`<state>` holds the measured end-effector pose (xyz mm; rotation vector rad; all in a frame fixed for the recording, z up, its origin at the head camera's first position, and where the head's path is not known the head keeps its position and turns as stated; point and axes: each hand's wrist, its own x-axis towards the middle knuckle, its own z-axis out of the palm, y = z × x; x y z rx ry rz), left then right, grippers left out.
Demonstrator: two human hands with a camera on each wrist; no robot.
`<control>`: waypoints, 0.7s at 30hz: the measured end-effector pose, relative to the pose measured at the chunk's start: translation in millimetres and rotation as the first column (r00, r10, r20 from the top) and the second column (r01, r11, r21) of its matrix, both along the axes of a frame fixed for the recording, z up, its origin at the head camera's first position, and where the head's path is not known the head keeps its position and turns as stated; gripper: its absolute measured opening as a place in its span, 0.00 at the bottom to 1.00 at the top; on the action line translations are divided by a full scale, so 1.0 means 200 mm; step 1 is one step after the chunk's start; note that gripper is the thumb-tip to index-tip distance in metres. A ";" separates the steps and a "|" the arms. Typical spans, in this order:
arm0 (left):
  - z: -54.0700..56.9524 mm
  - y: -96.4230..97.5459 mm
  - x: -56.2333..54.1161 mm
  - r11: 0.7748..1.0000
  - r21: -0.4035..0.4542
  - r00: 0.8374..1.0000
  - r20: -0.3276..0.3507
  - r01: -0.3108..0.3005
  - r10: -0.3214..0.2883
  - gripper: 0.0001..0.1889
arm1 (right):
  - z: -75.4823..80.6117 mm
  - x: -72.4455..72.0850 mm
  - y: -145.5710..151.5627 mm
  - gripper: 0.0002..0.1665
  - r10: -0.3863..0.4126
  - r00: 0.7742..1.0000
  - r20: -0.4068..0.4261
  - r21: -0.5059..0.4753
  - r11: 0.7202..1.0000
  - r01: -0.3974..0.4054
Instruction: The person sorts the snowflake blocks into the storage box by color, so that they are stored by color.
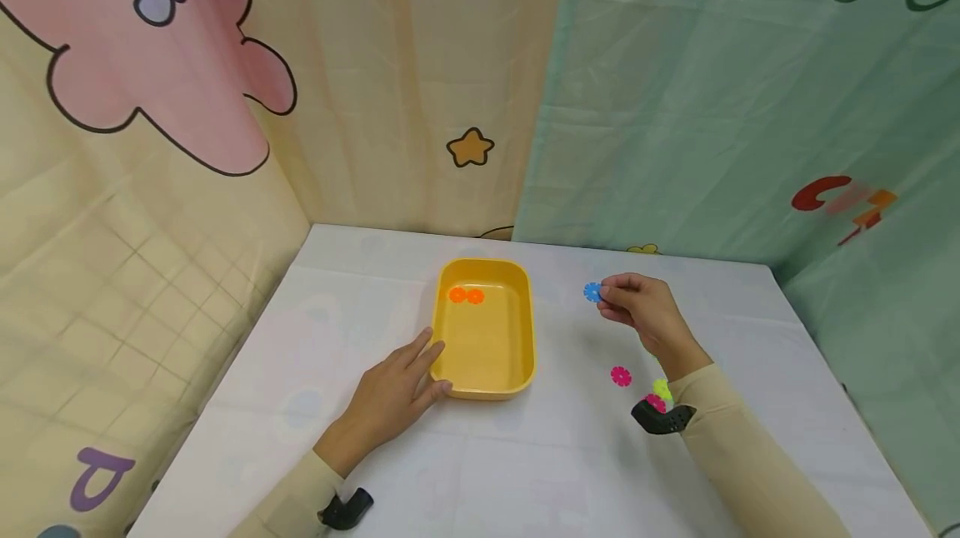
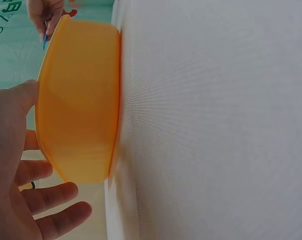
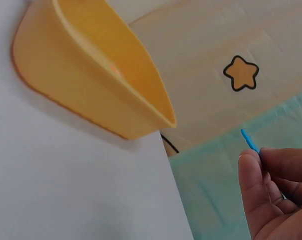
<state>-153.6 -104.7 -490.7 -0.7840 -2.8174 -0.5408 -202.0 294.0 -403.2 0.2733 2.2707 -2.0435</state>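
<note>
My right hand pinches a blue notched plastic disc between thumb and fingertips, raised to the right of a yellow tray. Seen from the right wrist, the blue disc is edge-on and thin. At the tray's near left corner, my left hand touches the rim with its thumb and fingers spread and fairly straight. The left wrist view has the tray's outer wall beside that hand. Inside the tray, two orange discs lie side by side towards the far left.
A pink disc lies on the white-covered table right of the tray. Another pink disc and a yellow-green disc lie partly hidden by the right wrist camera. Printed curtains stand behind the table.
</note>
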 end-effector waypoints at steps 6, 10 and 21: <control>0.00 0.00 0.00 1.000 -0.003 1.000 0.004 0.000 0.000 0.36 | 0.07 -0.11 -0.14 0.19 -0.007 1.000 0.014 0.026 1.000 0.006; 0.01 0.00 0.00 1.000 -0.003 1.000 0.008 -0.004 0.004 0.36 | 0.09 -0.17 -0.23 0.16 -0.015 0.999 0.050 0.044 0.999 0.013; 0.01 0.00 0.00 1.000 0.004 0.999 0.034 -0.001 0.001 0.36 | 0.07 -0.28 -0.44 0.12 0.000 0.999 0.047 0.053 0.999 -0.002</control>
